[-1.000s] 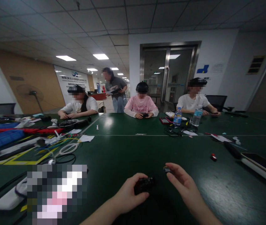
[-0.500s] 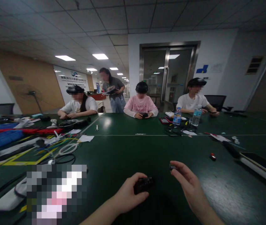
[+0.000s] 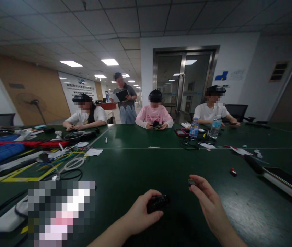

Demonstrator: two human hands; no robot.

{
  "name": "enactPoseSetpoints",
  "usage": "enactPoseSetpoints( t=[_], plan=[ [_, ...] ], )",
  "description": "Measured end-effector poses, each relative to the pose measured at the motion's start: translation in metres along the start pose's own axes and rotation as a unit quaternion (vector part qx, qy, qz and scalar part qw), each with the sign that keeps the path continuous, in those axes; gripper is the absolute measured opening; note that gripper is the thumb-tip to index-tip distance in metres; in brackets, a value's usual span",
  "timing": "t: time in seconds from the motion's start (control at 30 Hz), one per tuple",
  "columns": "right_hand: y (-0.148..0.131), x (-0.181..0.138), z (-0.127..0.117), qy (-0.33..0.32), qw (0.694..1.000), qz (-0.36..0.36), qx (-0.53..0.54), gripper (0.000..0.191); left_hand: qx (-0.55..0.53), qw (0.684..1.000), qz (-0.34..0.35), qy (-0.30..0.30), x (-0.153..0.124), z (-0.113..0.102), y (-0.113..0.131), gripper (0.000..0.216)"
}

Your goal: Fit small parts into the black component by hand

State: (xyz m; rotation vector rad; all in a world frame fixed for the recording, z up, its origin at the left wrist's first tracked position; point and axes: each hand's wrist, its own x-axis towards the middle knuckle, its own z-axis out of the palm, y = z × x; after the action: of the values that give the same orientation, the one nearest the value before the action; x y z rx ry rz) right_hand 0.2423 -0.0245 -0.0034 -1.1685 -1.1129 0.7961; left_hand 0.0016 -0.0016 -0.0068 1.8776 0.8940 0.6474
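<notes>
My left hand (image 3: 142,212) grips a small black box-shaped device (image 3: 159,203) just above the dark green table, the thumb below it and the fingers along its left and top. The kind of device does not show clearly. To its right, my right hand (image 3: 209,202) pinches a small dark block-like piece (image 3: 191,183) between thumb and fingertips. That piece is too small to name. The two hands are apart, with green table surface (image 3: 178,202) between them.
At the left lie cables (image 3: 75,164), a blue tray (image 3: 3,154) and a white power strip (image 3: 9,216). A small red-and-black item (image 3: 233,171) and a large flat device (image 3: 287,181) lie right. Across the table are bottles (image 3: 215,127) and seated people (image 3: 154,115).
My right hand has shifted slightly right and turned the small piece a little. My left hand stays put. Across the table, the standing person has straightened up with an open folder.
</notes>
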Motion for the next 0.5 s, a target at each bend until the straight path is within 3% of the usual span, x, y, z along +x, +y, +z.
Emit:
enactPoseSetpoints(
  t=[0.5],
  plan=[
    [-0.0005,-0.0017,0.0037,-0.04,0.999,0.0,-0.018,0.033,-0.011,1.0,0.006,0.002,0.0011,0.0013,0.0001,0.041]
  ],
)
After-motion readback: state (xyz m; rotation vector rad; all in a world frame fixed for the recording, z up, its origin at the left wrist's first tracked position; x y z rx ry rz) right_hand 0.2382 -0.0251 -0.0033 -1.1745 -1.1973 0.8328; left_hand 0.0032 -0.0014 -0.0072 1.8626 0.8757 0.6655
